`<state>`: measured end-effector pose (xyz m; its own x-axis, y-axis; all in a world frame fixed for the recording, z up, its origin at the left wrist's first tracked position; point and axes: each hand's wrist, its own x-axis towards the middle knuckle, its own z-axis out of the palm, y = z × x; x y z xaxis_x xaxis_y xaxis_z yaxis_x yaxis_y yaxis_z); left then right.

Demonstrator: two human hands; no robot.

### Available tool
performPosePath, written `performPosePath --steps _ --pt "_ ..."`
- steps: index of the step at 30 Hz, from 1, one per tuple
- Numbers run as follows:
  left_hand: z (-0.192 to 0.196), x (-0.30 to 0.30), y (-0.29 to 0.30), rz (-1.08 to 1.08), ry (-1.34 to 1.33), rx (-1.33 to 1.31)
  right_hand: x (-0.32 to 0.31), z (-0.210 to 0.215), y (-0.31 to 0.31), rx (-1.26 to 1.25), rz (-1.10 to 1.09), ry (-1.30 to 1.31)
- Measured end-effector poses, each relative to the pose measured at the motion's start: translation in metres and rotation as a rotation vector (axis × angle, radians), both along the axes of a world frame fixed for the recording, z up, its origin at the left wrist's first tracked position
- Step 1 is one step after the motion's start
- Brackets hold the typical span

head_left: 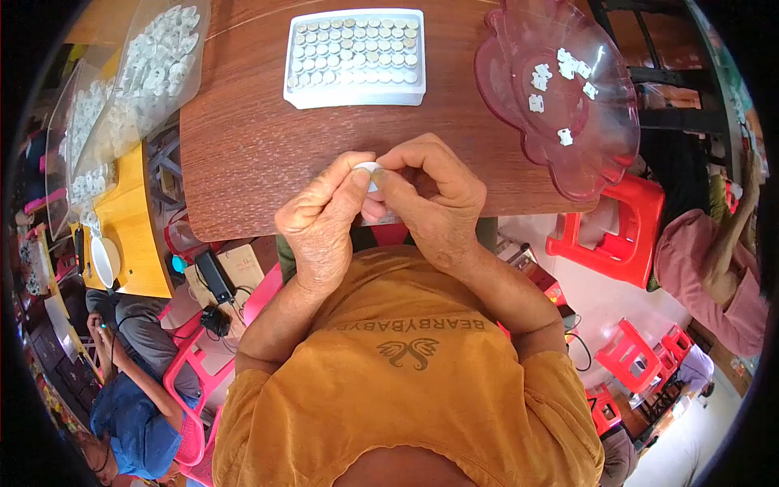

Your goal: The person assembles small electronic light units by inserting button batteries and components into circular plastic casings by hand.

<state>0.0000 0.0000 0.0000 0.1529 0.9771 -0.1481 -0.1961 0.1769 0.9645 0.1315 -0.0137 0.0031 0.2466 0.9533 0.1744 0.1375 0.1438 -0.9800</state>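
A small round white piece (367, 167) is pinched between the thumbs and fingertips of both hands, just above the near edge of the brown table (243, 174). My left hand (323, 213) grips it from the left, and my right hand (438, 199) closes on it from the right. Fingers cover most of the piece, so its exact kind is hidden. Beyond the hands stands a white tray (357, 98) with rows of round white and silvery discs (349, 53). To the right, a clear reddish scalloped dish (519, 134) holds several small white plastic parts (565, 137).
Clear containers of translucent white parts (162, 53) stand at the far left, above a yellow table (138, 235) with a white bowl (105, 261). Red stools (621, 223) are at the right. A seated person in blue (142, 422) is at lower left, another person in pink (706, 268) at right.
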Motion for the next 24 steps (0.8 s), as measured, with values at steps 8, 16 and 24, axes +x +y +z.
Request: performPosePath --steps 8,16,24 --pt "0.021 -0.017 0.007 -0.146 0.185 -0.026 0.004 0.008 0.003 -0.072 0.101 0.002" --pt "0.065 -0.019 0.055 -0.238 0.173 -0.087 0.019 0.028 -0.015 -0.059 0.125 -0.022" --pt "0.068 -0.018 0.053 -0.318 0.203 -0.151 0.036 0.001 -0.036 0.009 0.169 -0.187"
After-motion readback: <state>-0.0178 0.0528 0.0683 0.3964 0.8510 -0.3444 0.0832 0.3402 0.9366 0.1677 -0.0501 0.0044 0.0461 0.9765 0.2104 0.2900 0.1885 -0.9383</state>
